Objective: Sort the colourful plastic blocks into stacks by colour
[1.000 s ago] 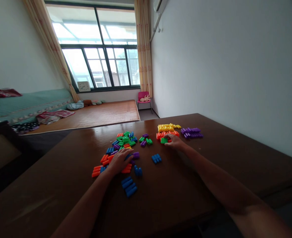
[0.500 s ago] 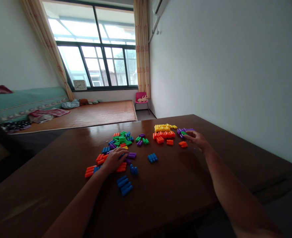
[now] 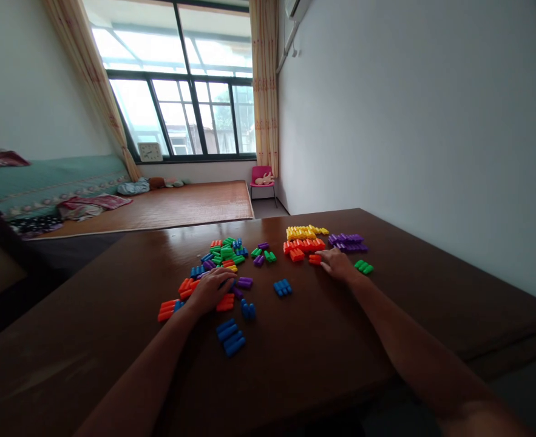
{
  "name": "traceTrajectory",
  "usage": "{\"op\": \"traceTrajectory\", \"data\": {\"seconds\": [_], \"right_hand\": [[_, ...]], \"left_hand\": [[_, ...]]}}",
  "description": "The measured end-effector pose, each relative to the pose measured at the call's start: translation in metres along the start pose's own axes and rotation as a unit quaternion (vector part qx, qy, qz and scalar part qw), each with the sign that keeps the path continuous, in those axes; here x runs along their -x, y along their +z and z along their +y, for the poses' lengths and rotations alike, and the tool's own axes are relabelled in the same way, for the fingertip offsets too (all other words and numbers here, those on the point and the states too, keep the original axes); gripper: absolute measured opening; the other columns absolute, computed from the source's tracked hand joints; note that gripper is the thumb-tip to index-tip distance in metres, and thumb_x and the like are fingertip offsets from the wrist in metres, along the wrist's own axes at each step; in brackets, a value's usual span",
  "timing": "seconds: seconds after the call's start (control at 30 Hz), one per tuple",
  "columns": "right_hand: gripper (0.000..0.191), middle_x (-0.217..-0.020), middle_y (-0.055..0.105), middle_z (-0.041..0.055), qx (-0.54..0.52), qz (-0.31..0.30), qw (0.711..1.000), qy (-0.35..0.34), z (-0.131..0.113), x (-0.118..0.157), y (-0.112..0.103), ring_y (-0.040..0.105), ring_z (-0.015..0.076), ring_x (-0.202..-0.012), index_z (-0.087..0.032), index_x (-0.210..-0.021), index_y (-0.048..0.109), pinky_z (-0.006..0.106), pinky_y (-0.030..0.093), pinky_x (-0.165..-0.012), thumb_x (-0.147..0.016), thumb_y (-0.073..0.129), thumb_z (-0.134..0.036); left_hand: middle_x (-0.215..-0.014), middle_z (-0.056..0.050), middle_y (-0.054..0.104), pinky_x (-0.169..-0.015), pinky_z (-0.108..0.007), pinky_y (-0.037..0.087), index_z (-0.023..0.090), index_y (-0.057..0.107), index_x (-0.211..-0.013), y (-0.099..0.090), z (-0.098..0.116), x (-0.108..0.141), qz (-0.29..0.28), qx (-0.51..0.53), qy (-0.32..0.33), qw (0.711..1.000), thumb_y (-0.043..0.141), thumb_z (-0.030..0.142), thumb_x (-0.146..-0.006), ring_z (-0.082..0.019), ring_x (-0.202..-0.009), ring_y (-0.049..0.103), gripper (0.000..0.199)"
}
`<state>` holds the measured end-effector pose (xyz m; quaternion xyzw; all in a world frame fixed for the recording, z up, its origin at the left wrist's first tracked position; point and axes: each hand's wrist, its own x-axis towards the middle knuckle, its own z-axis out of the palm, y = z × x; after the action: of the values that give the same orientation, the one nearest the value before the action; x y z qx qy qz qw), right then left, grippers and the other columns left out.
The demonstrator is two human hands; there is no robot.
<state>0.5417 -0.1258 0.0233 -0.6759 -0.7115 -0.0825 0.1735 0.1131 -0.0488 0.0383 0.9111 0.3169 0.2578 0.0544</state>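
My left hand [image 3: 210,289] rests at the near side of a mixed pile of plastic toy blocks [image 3: 226,253]. Its fingers curl around a blue block [image 3: 226,284], which shows only in part. My right hand [image 3: 339,263] is low over the table, fingertips closed at the right end of a small orange block [image 3: 314,259]. Just beyond are a joined orange row [image 3: 304,245], a yellow row [image 3: 301,232] and purple rows [image 3: 347,241]. A green block [image 3: 363,267] lies to the right of my right hand, apart from it.
Blue blocks [image 3: 283,287] lie loose on the dark wooden table [image 3: 304,352], with more blue pieces [image 3: 230,337] nearer me. A white wall [image 3: 413,121] flanks the right. Behind are a low bed [image 3: 195,203], a pink chair [image 3: 262,174] and a window.
My right hand has let go of the green block, which now lies right of the purple rows. The hand has moved left to the small orange block. My left hand stays in place.
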Motion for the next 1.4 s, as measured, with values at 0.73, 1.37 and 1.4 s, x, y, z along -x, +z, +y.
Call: {"op": "traceTrajectory", "data": {"seconds": [0.73, 1.37, 1.4], "right_hand": [[0.046, -0.112, 0.071, 0.0060, -0.115, -0.041, 0.992, 0.038, 0.052, 0.024, -0.026, 0.064, 0.0229, -0.103, -0.021, -0.114, 0.069, 0.035, 0.047, -0.096, -0.072, 0.054, -0.010], [0.043, -0.098, 0.066, 0.0077, -0.072, 0.063, 0.983, 0.160, -0.030, -0.025, 0.013, 0.064, 0.0214, -0.083, -0.020, -0.091, 0.055, 0.029, 0.045, -0.068, -0.081, 0.056, -0.061], [0.042, -0.100, 0.066, 0.0080, -0.070, 0.063, 0.983, 0.160, -0.032, -0.025, 0.013, 0.064, 0.0215, -0.085, -0.020, -0.092, 0.056, 0.029, 0.045, -0.068, -0.081, 0.055, -0.061]], "left_hand": [[-0.110, -0.004, 0.071, -0.099, -0.037, 0.047, 0.024, 0.072, -0.102, 0.003, -0.004, 0.000, 0.003, 0.008, -0.001, 1.000, 0.044, 0.038, -0.094, -0.021, -0.106, 0.062, 0.032], [-0.108, -0.004, 0.071, -0.096, -0.037, 0.048, 0.025, 0.072, -0.100, 0.002, -0.003, 0.001, 0.005, 0.002, -0.003, 1.000, 0.044, 0.039, -0.094, -0.022, -0.105, 0.064, 0.032], [-0.108, -0.004, 0.072, -0.096, -0.037, 0.049, 0.025, 0.072, -0.100, 0.002, -0.003, 0.000, 0.006, 0.002, -0.004, 1.000, 0.044, 0.039, -0.094, -0.022, -0.104, 0.064, 0.032]]}}
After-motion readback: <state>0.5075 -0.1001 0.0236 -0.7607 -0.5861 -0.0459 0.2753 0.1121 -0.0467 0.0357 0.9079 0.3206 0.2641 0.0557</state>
